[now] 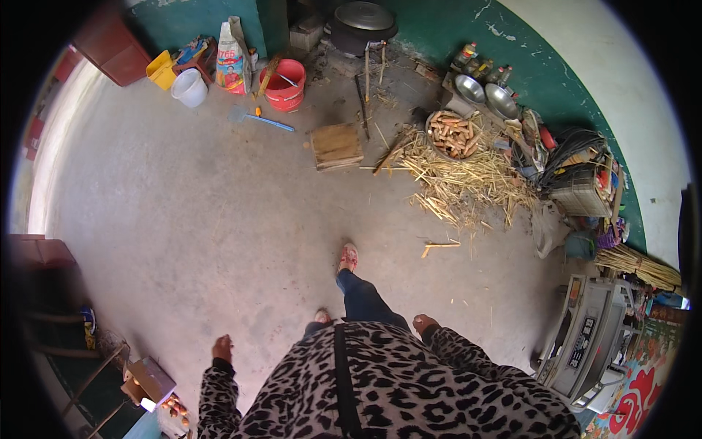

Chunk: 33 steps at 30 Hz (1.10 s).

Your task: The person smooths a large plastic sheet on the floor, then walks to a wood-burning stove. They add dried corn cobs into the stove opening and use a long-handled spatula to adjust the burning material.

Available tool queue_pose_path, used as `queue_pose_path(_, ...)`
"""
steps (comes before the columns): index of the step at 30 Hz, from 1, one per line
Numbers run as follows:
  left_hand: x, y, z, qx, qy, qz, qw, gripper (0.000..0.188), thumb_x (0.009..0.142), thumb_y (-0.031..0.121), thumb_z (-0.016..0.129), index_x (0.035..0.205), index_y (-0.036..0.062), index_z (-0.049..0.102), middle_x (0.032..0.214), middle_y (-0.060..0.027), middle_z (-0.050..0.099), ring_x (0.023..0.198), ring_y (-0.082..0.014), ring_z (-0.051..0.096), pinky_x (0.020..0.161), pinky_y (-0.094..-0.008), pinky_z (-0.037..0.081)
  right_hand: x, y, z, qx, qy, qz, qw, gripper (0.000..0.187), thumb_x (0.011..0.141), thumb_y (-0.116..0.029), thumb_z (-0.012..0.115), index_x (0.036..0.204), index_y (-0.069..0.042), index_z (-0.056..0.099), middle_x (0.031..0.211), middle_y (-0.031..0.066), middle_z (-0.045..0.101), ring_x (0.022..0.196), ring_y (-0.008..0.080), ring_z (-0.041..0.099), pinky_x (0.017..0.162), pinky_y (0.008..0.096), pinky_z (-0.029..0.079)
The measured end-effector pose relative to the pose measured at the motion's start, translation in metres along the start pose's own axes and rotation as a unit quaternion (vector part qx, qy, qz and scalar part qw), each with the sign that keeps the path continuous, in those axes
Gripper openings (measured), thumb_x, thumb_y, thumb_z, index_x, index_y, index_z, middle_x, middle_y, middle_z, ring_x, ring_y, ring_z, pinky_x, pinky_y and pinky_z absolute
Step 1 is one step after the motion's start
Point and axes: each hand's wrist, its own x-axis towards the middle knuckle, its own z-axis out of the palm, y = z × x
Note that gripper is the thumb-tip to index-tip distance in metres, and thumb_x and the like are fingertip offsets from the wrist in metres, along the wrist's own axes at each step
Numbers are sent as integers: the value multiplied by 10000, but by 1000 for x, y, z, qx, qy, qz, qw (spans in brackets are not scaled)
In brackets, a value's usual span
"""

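Note:
My left hand [222, 348] hangs beside my body over the bare concrete floor, small in view. Its fingers look loosely apart, and nothing shows in them. On the other side my right hand [424, 324] sticks out of a leopard-print sleeve [457, 347]. Its fingers point away and are mostly hidden, so their pose is unclear. Neither hand touches anything that I can see. One foot in a red patterned shoe [349, 256] is stepping forward, the other shoe [322, 316] is close under me.
Ahead are a wooden block [336, 146], a red bucket [284, 86], a white bucket [189, 88] and a black lidded pot [363, 20]. Scattered straw [468, 179] surrounds a bowl of corncobs [453, 134]. A grey vehicle [589, 336] stands right; a cardboard box [150, 382] lies left.

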Motion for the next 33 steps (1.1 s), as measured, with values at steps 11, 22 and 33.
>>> queue_pose_path(11,-21,102,188,90,-219,-175,956,372,1043,435,533,1125,106,687,907,-52,706,759,-178,660,645,-368,550,201,-179,-179,-42,42,-50,997,357,979,-363,645,1146,-48,648,860,121,732,784,226,727,770,399,569)
queue_pose_path(22,405,412,81,85,-98,-134,983,439,995,549,593,1213,170,629,1062,-1,706,913,-183,700,595,-372,495,251,-528,-333,-12,-4,-75,997,458,990,-362,656,1354,-91,598,1162,169,730,1103,323,698,954,413,543)
queue_pose_path(33,496,767,127,84,-3,-49,995,530,1000,512,590,1316,89,634,1208,-69,716,1110,-211,683,812,-402,522,416,-635,-461,-92,-102,-56,989,462,1012,-354,631,1377,-74,582,1251,174,673,1174,355,641,1003,456,526)
